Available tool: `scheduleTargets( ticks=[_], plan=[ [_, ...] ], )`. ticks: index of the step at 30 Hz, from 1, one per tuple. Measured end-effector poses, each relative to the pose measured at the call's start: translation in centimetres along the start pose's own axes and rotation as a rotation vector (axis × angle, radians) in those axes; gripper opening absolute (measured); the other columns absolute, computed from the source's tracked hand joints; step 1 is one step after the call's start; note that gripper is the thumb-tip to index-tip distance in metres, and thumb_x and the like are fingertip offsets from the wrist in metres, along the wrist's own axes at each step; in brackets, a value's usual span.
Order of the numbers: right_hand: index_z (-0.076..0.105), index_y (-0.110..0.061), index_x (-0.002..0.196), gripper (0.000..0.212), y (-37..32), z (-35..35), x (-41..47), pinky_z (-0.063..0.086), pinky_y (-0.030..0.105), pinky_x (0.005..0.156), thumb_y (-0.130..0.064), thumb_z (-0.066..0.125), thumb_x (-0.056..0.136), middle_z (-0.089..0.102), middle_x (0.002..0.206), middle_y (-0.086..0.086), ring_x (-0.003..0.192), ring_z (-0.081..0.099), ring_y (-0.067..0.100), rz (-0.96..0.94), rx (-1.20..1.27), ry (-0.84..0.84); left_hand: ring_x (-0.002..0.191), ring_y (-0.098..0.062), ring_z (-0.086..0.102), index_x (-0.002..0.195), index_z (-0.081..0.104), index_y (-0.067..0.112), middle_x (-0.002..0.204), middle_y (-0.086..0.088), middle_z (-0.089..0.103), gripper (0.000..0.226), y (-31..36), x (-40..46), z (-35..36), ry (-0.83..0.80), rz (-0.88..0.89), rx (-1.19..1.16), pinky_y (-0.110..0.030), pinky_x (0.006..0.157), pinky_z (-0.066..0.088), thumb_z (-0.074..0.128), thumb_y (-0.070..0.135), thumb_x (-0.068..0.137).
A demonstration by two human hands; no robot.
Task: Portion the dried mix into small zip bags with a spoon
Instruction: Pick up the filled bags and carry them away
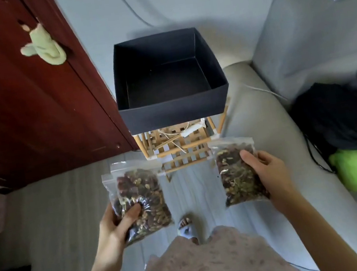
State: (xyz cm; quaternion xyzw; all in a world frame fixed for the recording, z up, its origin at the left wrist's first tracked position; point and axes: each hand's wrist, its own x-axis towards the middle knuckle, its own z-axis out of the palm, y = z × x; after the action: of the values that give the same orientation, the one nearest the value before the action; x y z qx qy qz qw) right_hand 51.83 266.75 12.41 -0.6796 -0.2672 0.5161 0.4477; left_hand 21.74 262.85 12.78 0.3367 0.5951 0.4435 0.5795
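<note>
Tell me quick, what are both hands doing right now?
Left hand: grips two stacked zip bags of dried mix.
Right hand: grips one zip bag of dried mix.

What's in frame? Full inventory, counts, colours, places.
zip bags of dried mix: two overlapping in left hand, one in right; clear, brown mix
box: one, black, open, on the wooden rack
wooden rack: one, light wood, under box
door: one, dark red, left
sofa: one, grey, right
black bag: one, on sofa
green plush: one, on sofa
left hand: grips bags
right hand: grips bag
</note>
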Motion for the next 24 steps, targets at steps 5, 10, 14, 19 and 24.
scheduleTargets(
  ticks=[5,10,14,19,24],
  plan=[
    [0.071,-0.017,0.073,0.023,-6.8,3.0,5.0,0.053,0.023,0.053,-0.039,0.069,0.079,0.074,0.075,0.001,0.068,0.07,0.013,-0.065,-0.004,-0.037,0.089,-0.023,0.069,0.111,0.058,0.012,0.101,-0.012,0.07,0.037,6.7,7.1,1.8,-0.074,0.094,-0.01,-0.023,0.069,0.055,0.064,0.018,0.075],
    [0.075,-0.023,0.074,0.017,-14.0,5.6,10.7,0.053,0.021,0.055,-0.038,0.069,0.08,0.075,0.078,0.002,0.07,0.072,0.015,-0.136,0.055,-0.15,0.089,-0.019,0.068,0.105,0.062,0.019,0.097,-0.005,0.071,0.035,12.8,12.4,5.3,-0.077,0.209,-0.021,-0.021,0.069,0.054,0.065,0.029,0.071],
    [0.073,-0.013,0.078,0.025,-18.0,8.1,16.6,0.057,0.031,0.069,-0.037,0.067,0.083,0.075,0.083,0.006,0.079,0.072,0.02,-0.101,0.051,-0.167,0.089,-0.015,0.068,0.111,0.059,0.017,0.1,-0.004,0.071,0.041,16.4,17.5,9.2,-0.04,0.285,-0.012,-0.018,0.067,0.052,0.073,0.033,0.075],
    [0.052,-0.012,0.085,0.029,-18.4,11.9,22.6,0.039,0.023,0.057,-0.039,0.048,0.095,0.056,0.079,-0.003,0.079,0.056,0.017,-0.196,-0.389,-0.111,0.087,-0.007,0.064,0.108,0.055,0.018,0.093,0.006,0.067,0.041,15.6,25.5,12.5,0.155,0.161,0.261,-0.015,0.069,0.048,0.074,0.031,0.074],
    [0.042,-0.003,0.121,0.036,-16.4,14.6,26.8,0.036,0.027,0.074,-0.031,0.042,0.099,0.054,0.108,0.005,0.095,0.051,0.02,-0.051,-0.584,-0.184,0.096,-0.014,0.058,0.122,0.045,0.019,0.105,0.002,0.059,0.06,11.9,30.4,13.1,0.161,-0.071,0.5,-0.025,0.077,0.046,0.073,0.043,0.074]
  ],
)
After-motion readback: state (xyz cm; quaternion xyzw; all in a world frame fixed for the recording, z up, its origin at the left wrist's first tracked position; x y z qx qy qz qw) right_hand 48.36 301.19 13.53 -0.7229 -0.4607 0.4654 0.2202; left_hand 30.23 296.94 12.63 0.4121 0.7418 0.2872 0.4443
